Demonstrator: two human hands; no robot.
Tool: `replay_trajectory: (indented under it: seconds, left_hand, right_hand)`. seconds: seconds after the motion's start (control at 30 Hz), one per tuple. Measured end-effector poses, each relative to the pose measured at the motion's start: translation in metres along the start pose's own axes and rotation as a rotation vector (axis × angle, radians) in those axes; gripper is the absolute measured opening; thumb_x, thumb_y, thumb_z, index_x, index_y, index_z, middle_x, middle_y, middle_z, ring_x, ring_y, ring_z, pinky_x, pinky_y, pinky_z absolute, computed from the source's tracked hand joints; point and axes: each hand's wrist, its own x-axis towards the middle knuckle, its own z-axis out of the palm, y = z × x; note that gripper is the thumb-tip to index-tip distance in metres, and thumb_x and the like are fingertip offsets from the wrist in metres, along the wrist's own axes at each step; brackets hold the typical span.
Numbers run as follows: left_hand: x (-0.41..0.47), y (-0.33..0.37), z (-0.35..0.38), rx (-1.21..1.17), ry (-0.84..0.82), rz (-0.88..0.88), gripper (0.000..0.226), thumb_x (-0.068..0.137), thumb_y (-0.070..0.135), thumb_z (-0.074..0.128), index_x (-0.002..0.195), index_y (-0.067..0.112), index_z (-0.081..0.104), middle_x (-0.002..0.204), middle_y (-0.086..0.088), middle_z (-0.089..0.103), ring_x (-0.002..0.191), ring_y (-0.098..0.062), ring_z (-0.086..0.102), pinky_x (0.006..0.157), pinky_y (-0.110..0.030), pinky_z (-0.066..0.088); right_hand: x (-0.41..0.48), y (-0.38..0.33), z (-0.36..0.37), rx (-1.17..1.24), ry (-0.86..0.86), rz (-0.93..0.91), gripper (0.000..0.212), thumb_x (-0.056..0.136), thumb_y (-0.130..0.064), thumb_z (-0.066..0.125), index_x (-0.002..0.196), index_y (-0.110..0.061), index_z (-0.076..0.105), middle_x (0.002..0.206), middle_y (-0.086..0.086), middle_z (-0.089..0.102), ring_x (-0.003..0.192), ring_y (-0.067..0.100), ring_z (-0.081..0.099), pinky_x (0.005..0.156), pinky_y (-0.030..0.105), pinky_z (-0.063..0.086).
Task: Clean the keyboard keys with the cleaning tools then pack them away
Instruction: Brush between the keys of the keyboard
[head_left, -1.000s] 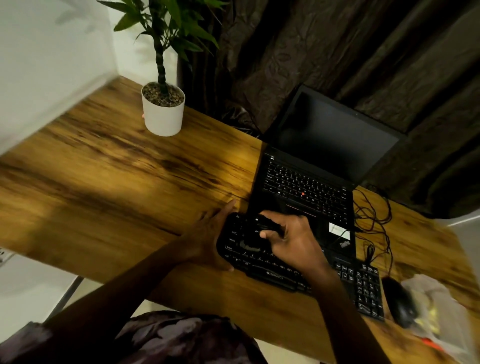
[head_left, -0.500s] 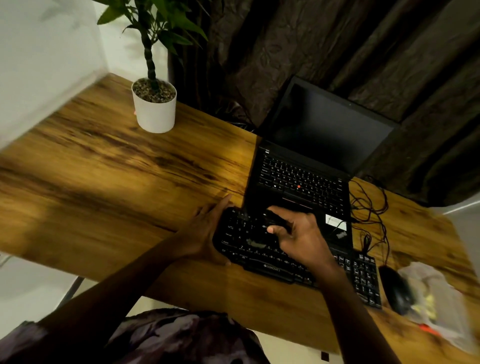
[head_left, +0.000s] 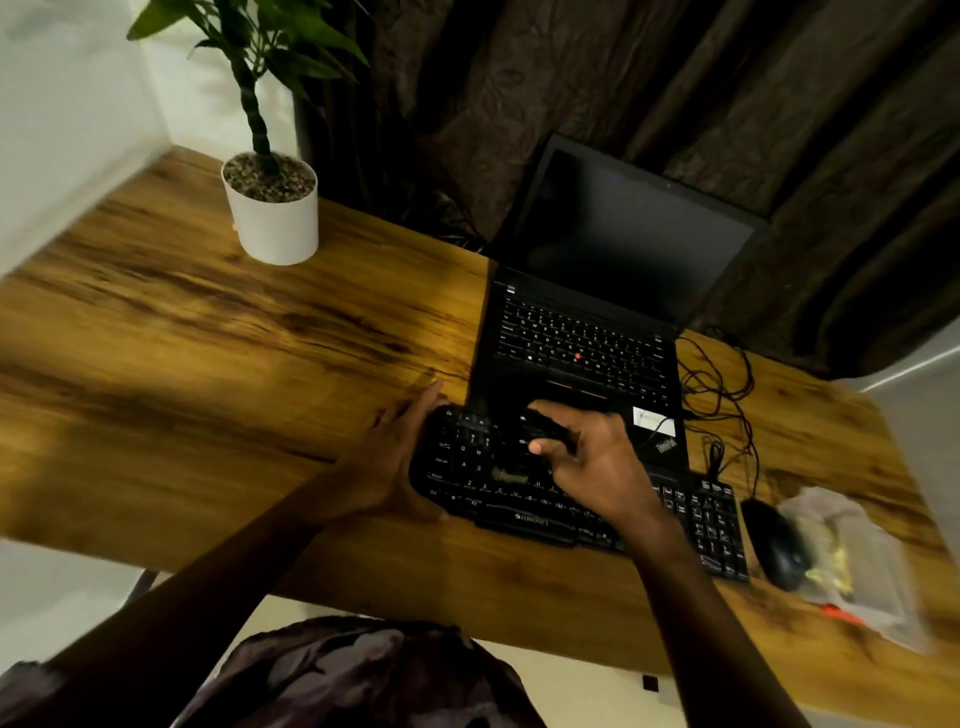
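here right hand (head_left: 592, 462) pinches brush (head_left: 543, 431) over keyboard (head_left: 524, 499).

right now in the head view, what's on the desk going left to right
potted plant → left hand → right hand on the black keyboard → black mouse → clear plastic bag

black keyboard (head_left: 561, 499) flat at the desk's near edge, small dark brush (head_left: 545, 434) above its keys

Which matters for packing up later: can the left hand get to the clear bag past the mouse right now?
Probably not easily: the left hand steadies the keyboard's far end, and the right hand and mouse lie between it and the bag.
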Motion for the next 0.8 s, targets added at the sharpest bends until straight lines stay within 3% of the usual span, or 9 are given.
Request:
replay_trajectory:
  seconds: [0.1, 0.2, 0.33, 0.47, 0.6, 0.8]
  left_hand:
    - [0.000, 0.000, 0.000, 0.009, -0.005, 0.002, 0.156, 0.040, 0.076, 0.077, 0.154, 0.028, -0.019, 0.160, 0.007, 0.025, 0.144, -0.029, 0.024, 0.117, -0.048, 0.018]
    - [0.000, -0.003, 0.003, -0.005, 0.000, 0.005, 0.158, 0.042, 0.075, 0.083, 0.154, 0.029, -0.018, 0.160, 0.007, 0.025, 0.145, -0.026, 0.023, 0.117, -0.047, 0.016]
    - [0.003, -0.001, 0.002, -0.005, -0.002, -0.013, 0.161, 0.040, 0.069, 0.089, 0.155, 0.025, -0.016, 0.160, 0.006, 0.024, 0.145, -0.027, 0.022, 0.117, -0.045, 0.013]
    - [0.003, -0.001, 0.002, -0.005, -0.008, -0.026, 0.161, 0.039, 0.070, 0.087, 0.153, 0.030, -0.020, 0.160, 0.009, 0.023, 0.146, -0.027, 0.021, 0.117, -0.048, 0.013]
    - [0.004, -0.002, 0.003, -0.014, -0.013, -0.022, 0.159, 0.041, 0.068, 0.088, 0.150, 0.035, -0.023, 0.160, 0.008, 0.024, 0.146, -0.025, 0.021, 0.119, -0.049, 0.010]
    - [0.002, -0.003, 0.004, -0.027, 0.002, -0.017, 0.160, 0.039, 0.073, 0.086, 0.152, 0.035, -0.021, 0.161, 0.009, 0.022, 0.148, -0.026, 0.018, 0.120, -0.052, 0.010]
  right_hand:
    - [0.003, -0.006, 0.011, 0.039, 0.015, -0.042, 0.041, 0.089, -0.016, 0.069, 0.130, -0.021, 0.062, 0.120, 0.002, 0.069, 0.078, 0.012, 0.070, 0.068, 0.020, 0.058]
    - [0.001, -0.001, 0.010, 0.079, 0.028, -0.025, 0.041, 0.089, -0.014, 0.070, 0.128, -0.021, 0.063, 0.122, 0.003, 0.068, 0.077, 0.022, 0.070, 0.067, 0.028, 0.060]
    - [-0.010, 0.018, -0.012, 0.024, 0.016, 0.049, 0.043, 0.088, -0.005, 0.068, 0.129, -0.018, 0.062, 0.118, 0.003, 0.068, 0.065, -0.012, 0.062, 0.055, 0.007, 0.047]
    - [-0.015, 0.022, -0.017, -0.012, 0.006, 0.046, 0.043, 0.089, -0.004, 0.067, 0.130, -0.017, 0.061, 0.118, 0.007, 0.069, 0.051, -0.005, 0.057, 0.047, 0.007, 0.042]
    - [-0.006, 0.011, -0.003, -0.023, 0.006, 0.001, 0.044, 0.089, -0.013, 0.068, 0.131, -0.023, 0.060, 0.121, 0.002, 0.067, 0.060, -0.014, 0.052, 0.054, 0.002, 0.041]
    - [-0.020, 0.027, -0.020, -0.008, 0.036, 0.078, 0.046, 0.089, -0.009, 0.069, 0.131, -0.023, 0.059, 0.108, -0.004, 0.067, 0.070, 0.021, 0.069, 0.056, 0.025, 0.059]
